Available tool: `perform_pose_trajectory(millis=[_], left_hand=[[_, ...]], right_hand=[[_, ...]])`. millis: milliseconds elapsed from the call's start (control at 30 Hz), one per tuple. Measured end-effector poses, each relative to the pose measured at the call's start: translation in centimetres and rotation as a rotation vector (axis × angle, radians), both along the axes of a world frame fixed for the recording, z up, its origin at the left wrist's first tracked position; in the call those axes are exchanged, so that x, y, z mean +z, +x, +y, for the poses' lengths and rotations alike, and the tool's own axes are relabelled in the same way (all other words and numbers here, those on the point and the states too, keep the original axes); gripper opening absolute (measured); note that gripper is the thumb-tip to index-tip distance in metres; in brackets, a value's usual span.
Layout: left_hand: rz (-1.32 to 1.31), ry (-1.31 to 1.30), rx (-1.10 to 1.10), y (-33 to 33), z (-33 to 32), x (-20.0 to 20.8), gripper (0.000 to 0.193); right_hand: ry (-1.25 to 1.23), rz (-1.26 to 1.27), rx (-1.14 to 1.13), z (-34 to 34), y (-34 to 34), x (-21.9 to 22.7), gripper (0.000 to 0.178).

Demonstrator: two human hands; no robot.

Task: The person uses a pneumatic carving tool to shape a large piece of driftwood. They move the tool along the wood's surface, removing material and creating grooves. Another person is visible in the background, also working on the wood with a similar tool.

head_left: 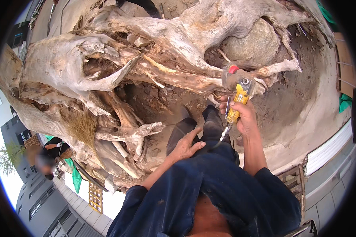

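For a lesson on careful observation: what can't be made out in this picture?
All in the head view:
Yellow angle grinder: its head hides whether the disc touches the root.
Right hand: palm hidden behind the grinder.
Left hand: palm turned away.
Person at left: head blurred.
Person at top: upper body cut off by the picture's edge.

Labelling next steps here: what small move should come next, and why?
Probably bring the left hand up to steady the yellow power tool. Only the right hand grips it, its disc is at the gnarled wood (I can't tell whether they touch), and the left hand is empty, fingers spread.
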State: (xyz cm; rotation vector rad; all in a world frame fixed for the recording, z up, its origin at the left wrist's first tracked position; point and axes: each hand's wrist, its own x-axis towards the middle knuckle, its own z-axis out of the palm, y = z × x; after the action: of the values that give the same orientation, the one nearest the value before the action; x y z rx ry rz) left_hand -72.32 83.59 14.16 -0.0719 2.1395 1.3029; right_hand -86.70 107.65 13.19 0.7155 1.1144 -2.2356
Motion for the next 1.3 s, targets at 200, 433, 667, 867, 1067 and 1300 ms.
perform_pose_trajectory(millis=[200, 433, 667, 867, 1067, 1300], left_hand=[[-0.241, 0.134, 0.042, -1.2, 0.5, -0.2, 0.043], [0.036, -0.347, 0.043, 4.9, -9.2, -5.6, 0.021], [-0.204, -0.110, -0.020, 6.6, -17.0, 0.4, 0.042], [-0.367, 0.525, 0.574, -4.3, -12.8, 0.4, 0.050], [-0.553, 0.749, 0.619, -11.1, -3.9, -0.6, 0.079], [-0.697, 0.907, 0.517, -14.6, -2.1, -1.2, 0.066]], right_hand=[[-0.046, 0.027, 0.014, -2.2, -5.8, -0.2, 0.029], [-0.045, 0.188, -0.087, -4.8, -13.0, 1.8, 0.027], [0.110, 0.061, 0.088, -7.8, -14.0, 1.4, 0.032], [0.163, -0.081, 0.183, -11.2, -11.6, -1.7, 0.027], [0.234, -0.065, 0.374, -13.4, -10.2, -3.0, 0.030], [0.327, -0.167, 0.363, -14.1, -10.9, -4.9, 0.029]])
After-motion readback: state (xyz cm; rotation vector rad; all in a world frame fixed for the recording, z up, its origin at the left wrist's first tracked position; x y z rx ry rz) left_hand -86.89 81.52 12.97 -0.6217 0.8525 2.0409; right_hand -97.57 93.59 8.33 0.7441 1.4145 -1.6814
